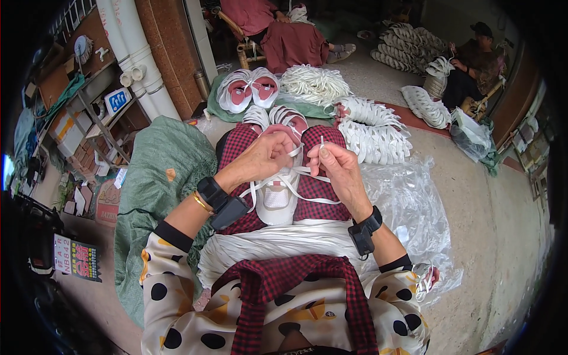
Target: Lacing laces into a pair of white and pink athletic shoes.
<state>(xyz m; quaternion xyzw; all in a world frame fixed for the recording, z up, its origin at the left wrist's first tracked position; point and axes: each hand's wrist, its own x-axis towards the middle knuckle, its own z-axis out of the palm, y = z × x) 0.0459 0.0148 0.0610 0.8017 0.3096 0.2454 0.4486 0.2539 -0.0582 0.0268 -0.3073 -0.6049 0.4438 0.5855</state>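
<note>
A white shoe [277, 214] lies on my lap over a red-and-black checked apron [316, 205], its toe toward me. A flat white shoelace [312, 190] runs across its front, with loose loops on both sides. My right hand [342, 176] pinches the lace near one end, and the tip sticks up above the thumb and finger. Over the upper left part of the shoe, my left hand [265, 156] has its fingers curled in, with a strip of lace at the fingertips. That hand partly covers the shoe's opening. A thick bundle of white laces [284, 242] lies across my lap.
Beyond my knees are more white shoes [248, 90], a heap of laces [316, 83] and stacked shoe pieces [376, 139]. A green woven sack [163, 177] lies left, a see-through plastic sheet [408, 207] right. Two people sit farther back; a metal shelf [97, 127] stands left.
</note>
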